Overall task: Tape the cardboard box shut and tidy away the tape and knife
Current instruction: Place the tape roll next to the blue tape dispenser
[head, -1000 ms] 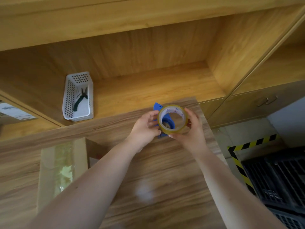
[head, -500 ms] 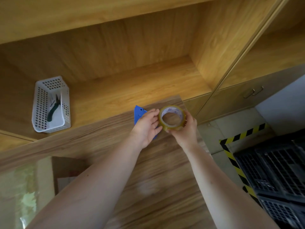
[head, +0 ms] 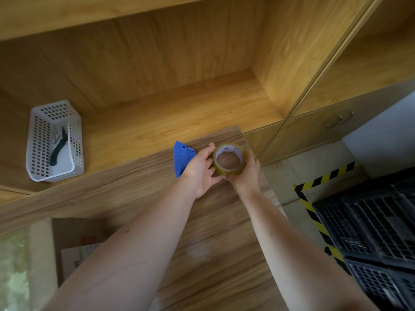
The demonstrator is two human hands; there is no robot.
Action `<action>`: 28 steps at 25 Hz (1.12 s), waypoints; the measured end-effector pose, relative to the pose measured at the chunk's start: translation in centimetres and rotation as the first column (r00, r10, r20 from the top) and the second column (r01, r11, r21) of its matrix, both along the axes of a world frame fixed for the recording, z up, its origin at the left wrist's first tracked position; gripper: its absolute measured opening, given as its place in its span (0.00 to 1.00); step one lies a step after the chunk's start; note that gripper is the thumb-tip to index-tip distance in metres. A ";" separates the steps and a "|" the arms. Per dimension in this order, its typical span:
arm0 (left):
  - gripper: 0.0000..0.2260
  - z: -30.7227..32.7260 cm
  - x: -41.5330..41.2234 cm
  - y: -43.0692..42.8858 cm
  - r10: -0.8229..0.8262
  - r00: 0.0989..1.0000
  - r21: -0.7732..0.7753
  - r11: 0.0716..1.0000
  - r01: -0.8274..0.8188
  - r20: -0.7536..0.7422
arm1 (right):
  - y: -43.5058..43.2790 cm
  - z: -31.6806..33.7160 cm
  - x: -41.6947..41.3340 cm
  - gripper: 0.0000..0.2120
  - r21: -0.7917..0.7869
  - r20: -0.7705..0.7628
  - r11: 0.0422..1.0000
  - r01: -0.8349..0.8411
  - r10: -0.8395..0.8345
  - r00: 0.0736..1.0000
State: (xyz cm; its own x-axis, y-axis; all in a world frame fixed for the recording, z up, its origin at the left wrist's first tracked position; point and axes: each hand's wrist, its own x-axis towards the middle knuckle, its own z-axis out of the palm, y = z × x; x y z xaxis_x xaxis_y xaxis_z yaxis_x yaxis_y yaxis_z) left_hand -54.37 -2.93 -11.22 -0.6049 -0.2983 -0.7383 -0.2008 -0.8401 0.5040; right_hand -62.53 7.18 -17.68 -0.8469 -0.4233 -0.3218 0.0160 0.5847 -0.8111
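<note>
The roll of clear packing tape (head: 229,158) is up near the far right corner of the wooden table (head: 202,243), gripped between both hands with its open core facing the camera. The right hand (head: 246,173) cups it from the right and below, fingers curled around the outer band. The left hand (head: 198,170) presses against its left side, thumb reaching up toward the rim, while the same hand also pins a blue utility knife (head: 182,157) against the palm; the knife's body sticks out to the left of the hand and slants down toward the table surface. Whether the roll touches the tabletop cannot be told.

At the lower left edge of the view, a cardboard box (head: 74,248) sits on the table, partly hidden behind the left forearm, with a shiny strip of tape along its top and a white label on it.

Beyond the table is an open wooden shelf (head: 179,113). A white perforated plastic basket (head: 55,142) stands on it at the left, well apart from the hands, and holds a dark-handled tool that looks like pliers (head: 58,147). To the right, on the floor, are black plastic crates (head: 372,239) bordered by yellow-and-black hazard tape (head: 314,221)
</note>
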 end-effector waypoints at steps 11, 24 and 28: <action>0.16 2.0 3.7 -1.0 -0.043 0.999 -0.157 0.987 0.040 -0.015 | 1.5 2.3 1.9 0.37 -0.037 -0.082 0.998 -0.041 0.038 0.996; 0.11 7.0 16.2 3.3 0.017 0.998 -0.319 0.948 0.003 0.059 | 4.1 9.0 13.7 0.20 -0.310 0.082 0.942 -0.130 0.162 0.983; 0.11 8.5 21.1 4.0 0.019 0.997 -0.370 0.929 0.011 0.078 | 4.9 10.1 17.7 0.21 -0.298 0.022 0.935 -0.194 0.209 0.978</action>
State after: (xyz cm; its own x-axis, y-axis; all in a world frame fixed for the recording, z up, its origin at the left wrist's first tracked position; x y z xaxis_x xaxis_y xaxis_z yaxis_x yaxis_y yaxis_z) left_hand -33.27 1.12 -2.70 -0.5478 -0.5618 -0.6200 -0.2492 -0.5978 0.7619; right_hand -44.79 12.04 -7.63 -0.7195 -0.6652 -0.1995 -0.0306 0.3173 -0.9478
